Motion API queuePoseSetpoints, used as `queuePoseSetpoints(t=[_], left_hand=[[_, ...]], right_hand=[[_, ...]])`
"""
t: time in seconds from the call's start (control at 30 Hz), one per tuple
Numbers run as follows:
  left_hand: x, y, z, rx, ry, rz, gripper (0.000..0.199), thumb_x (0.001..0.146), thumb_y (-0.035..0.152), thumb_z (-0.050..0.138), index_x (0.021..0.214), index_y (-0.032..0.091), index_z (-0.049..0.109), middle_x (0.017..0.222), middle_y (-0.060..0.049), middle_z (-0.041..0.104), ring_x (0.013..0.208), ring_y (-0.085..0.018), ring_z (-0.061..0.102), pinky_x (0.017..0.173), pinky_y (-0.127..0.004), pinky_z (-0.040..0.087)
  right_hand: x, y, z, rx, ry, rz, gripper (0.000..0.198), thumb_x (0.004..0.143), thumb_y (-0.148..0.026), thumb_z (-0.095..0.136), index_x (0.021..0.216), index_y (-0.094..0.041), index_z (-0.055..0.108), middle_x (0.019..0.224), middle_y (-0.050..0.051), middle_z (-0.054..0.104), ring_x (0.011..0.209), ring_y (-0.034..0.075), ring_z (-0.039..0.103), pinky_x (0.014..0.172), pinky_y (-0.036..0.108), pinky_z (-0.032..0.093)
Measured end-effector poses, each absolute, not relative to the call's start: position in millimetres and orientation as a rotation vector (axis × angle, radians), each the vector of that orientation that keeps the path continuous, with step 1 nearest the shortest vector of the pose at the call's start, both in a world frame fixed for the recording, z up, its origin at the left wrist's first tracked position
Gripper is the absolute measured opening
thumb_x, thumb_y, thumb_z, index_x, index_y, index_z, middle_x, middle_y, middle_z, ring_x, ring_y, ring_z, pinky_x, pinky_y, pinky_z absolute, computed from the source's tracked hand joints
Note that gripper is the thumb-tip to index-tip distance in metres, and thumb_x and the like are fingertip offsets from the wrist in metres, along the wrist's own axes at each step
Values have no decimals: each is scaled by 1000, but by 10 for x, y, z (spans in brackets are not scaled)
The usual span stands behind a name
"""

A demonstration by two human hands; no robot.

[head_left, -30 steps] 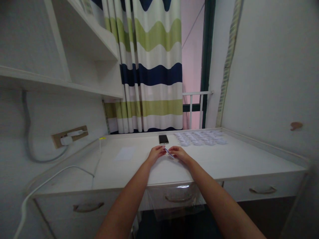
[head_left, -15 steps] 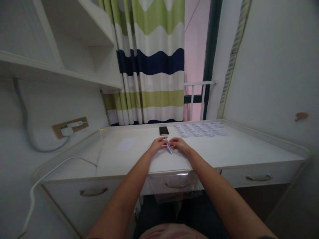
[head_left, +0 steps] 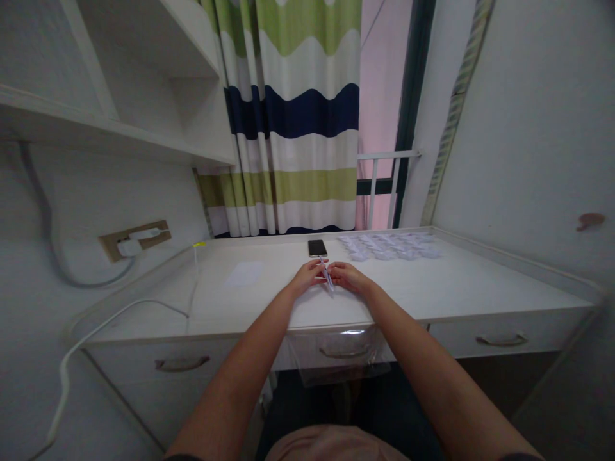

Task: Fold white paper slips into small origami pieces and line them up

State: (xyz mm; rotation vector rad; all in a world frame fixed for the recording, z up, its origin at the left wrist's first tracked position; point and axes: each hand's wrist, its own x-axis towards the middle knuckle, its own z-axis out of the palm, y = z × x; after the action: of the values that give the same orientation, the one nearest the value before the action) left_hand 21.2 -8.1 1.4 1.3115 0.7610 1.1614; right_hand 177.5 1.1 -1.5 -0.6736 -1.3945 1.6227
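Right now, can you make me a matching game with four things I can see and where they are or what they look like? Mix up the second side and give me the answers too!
Things:
1. Phone
2. Thin pale piece
3. White sheet
4. Curtain

Places and looks:
A. Lying flat, off to the left of both hands
B. Hanging, with green, navy and white bands
C. Lying just beyond the hands, with a dark screen
D. Between the left hand and the right hand

Right pairs: 1-C, 2-D, 3-A, 4-B
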Motion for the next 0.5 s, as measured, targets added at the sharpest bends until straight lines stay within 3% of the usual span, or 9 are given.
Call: queuePoseSetpoints(t=[0.3, 0.5], left_hand=[[215, -114, 35, 1297, 753, 1141, 33, 72, 26, 63, 102, 14, 60, 76, -5, 63, 68, -12, 58, 71, -30, 48], [217, -175, 77, 1265, 717, 1099, 43, 67, 17, 66, 109, 16, 56, 89, -6, 65, 74, -14, 61, 77, -32, 47]], right_hand=[[1778, -8, 5, -698, -1411, 1612, 21, 54, -24, 74, 67, -17, 59, 67, 1, 64, 61, 12, 58, 59, 23, 43], [1776, 8, -10, -684, -1406, 1573, 19, 57, -23, 72, 70, -17, 59, 70, 1, 65, 63, 12, 60, 62, 24, 45]])
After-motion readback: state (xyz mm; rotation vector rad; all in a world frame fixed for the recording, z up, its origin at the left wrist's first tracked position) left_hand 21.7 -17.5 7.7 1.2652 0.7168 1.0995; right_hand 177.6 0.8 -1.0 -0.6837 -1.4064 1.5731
